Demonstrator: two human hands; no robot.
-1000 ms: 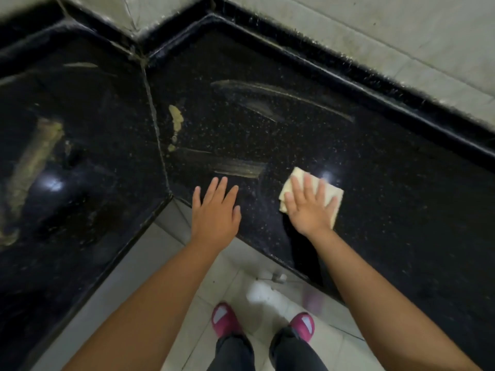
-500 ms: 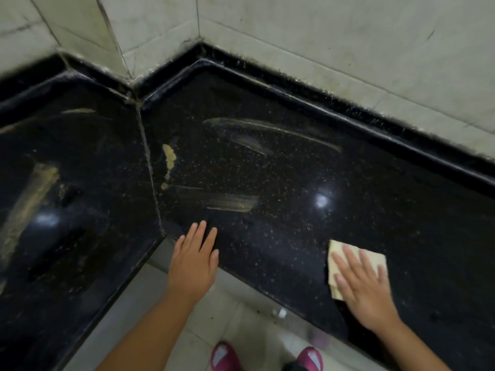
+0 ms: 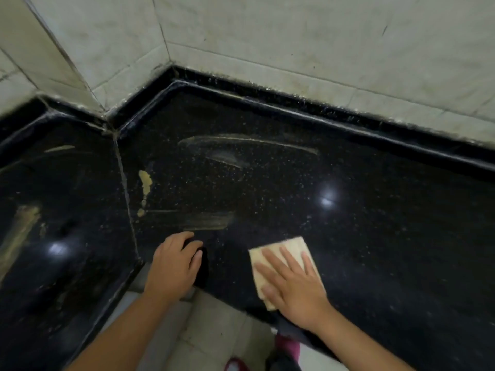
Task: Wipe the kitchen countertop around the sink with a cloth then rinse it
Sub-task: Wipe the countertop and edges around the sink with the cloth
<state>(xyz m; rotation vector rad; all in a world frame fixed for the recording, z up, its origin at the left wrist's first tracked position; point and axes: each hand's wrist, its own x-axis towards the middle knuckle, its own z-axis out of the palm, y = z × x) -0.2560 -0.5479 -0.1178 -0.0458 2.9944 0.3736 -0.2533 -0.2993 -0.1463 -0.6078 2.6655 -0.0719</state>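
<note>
Black speckled countertop (image 3: 308, 183) carries a pale cloth (image 3: 292, 250) at 5 o'clock; the right hand (image 3: 292, 287) presses it with flat, spread fingers. Left hand (image 3: 172, 266) rests at the counter edge, fingers loosely curled, holding nothing.

Pale yellow folded cloth (image 3: 288, 259) flat near front edge of smeared, speckled black countertop (image 3: 375, 236)

Single head-worn view, steeply down and forward, close over the countertop (image 3: 294, 183) corner by the tiled wall (image 3: 267, 36).
</note>
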